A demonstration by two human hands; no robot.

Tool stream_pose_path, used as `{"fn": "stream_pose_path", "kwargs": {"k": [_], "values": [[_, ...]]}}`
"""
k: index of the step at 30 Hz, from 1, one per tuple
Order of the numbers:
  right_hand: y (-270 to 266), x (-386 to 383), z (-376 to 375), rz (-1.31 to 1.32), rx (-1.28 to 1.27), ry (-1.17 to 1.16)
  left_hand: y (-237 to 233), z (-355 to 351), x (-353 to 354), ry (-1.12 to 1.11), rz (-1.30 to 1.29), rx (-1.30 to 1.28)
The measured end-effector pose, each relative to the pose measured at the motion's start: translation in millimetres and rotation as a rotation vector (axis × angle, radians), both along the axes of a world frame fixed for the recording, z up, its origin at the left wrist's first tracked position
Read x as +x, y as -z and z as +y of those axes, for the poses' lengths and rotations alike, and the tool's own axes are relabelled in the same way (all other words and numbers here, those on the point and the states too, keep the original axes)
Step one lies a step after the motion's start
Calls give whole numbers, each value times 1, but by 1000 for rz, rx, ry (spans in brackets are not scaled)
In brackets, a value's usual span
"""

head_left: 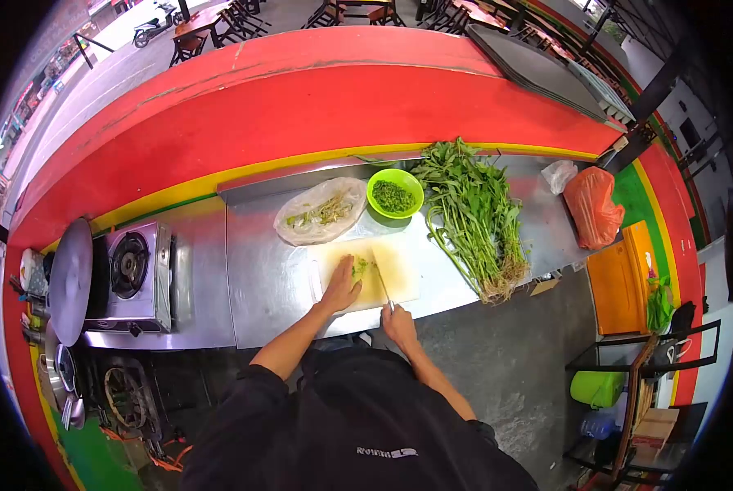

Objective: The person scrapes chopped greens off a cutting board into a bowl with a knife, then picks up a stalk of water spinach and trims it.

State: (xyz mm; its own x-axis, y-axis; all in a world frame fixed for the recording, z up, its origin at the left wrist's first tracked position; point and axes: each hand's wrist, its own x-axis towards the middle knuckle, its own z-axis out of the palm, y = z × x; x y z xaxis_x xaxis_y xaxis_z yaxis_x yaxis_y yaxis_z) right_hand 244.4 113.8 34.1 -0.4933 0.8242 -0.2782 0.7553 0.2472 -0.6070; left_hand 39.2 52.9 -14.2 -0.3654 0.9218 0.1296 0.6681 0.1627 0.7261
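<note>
By the board's near edge point(407, 296), right grip point(398, 324) holds a knife point(383, 284), left grip point(342, 286) spreads beside greens point(360, 268), with bare counter point(264, 286) leftward.

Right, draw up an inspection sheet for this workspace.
Surface: metal counter, shiny.
Job's things: cutting board with chopped greens and a knife; green bowl of cut greens behind it; leafy bunch with roots to the right.
Clutter: clear bag holding stems; orange-red bag and white bag at the right end.
Grips: left grip over the board, beside the chopped greens; right grip around the knife handle.
Cables: orange hose or cable low at left, type unclear.
Surroundings: stove at left; red wall ahead, tables and chairs beyond.
</note>
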Motion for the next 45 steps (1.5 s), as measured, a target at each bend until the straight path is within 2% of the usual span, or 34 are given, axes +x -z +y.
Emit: {"fn": "stream_pose_path", "kwargs": {"k": [4, 7, 8, 10, 12, 15, 16, 18, 22, 25, 29, 31, 34, 35, 37, 39, 41, 43, 45], "values": [[-12, 4, 3, 18, -50, -12, -15, 5, 0, 66, -258, 67], [-14, 11, 10, 27, -16, 43, -14, 6, -9, 9, -275, 129], [-13, 13, 11, 28, -16, 46, -12, 7, -11, 12, -275, 128], [-14, 16, 10, -10, -47, 68, -1, 11, -15, -92, 62, 63], [-10, 16, 5, -7, -50, 50, 3, 18, -16, -106, -2, 33], [-9, 17, 3, -15, -64, -15, -7, 20, -11, 97, -7, -70], [-10, 17, 3, -20, -75, -59, -11, 20, -9, 100, -8, -70], [-14, 20, 1, 18, -69, -31, -16, 20, -9, 169, -144, -78], [-16, 25, 0, 59, -3, 91, -14, 23, -17, 109, -132, 19], [-9, 28, -4, 40, -55, 111, -13, 29, -25, 59, 26, 38], [-7, 26, -13, 35, -63, 71, -8, 39, -23, 132, 168, -61], [-11, 28, -14, 43, -63, 97, -10, 42, -22, 267, 68, -40], [-19, 32, -22, 71, -50, 151, -16, 39, -18, 327, -84, -48], [-22, 34, -24, 79, -53, 201, -19, 37, -17, 299, -82, 47], [-15, 34, -27, 62, -4, 273, -28, 32, -19, 271, -120, 77], [-10, 32, -35, 46, -5, 287, -38, 25, -19, 200, -144, 197], [-5, 25, -46, 22, -32, 284, -47, 11, -20, 146, -169, 196], [-4, 15, -57, 37, -55, 298, -38, 1, -24, 89, -194, 193], [-11, 11, -65, 53, -96, 281, -27, -12, -23, -64, -291, 225]]}}
